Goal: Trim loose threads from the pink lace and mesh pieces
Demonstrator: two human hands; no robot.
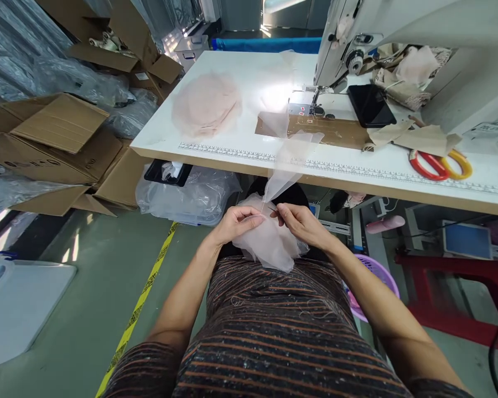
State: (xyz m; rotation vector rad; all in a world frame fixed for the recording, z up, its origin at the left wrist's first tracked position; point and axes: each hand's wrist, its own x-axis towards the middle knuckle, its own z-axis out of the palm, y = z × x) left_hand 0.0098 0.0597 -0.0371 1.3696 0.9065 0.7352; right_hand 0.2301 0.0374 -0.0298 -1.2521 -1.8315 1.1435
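A bunched piece of sheer pale-pink fabric [269,243] lies over my lap. My left hand [241,222] pinches its upper edge between thumb and fingers. Close by on the right, my right hand [295,220] is closed in a pinch at the same edge; whether it grips cloth or something small and dark there I cannot tell. A sheer strip [292,160] runs from near my fingers up over the table edge toward the sewing machine [332,61]. On the table to the left lies a round stack of the same sheer fabric [207,105].
Red-and-yellow scissors [429,166] lie near the table's front edge, below a black phone [371,105]. Printed ruler marks run along the white table [157,127]. Cardboard boxes [62,127] crowd the left, and a purple basket [392,282] stands low on the right.
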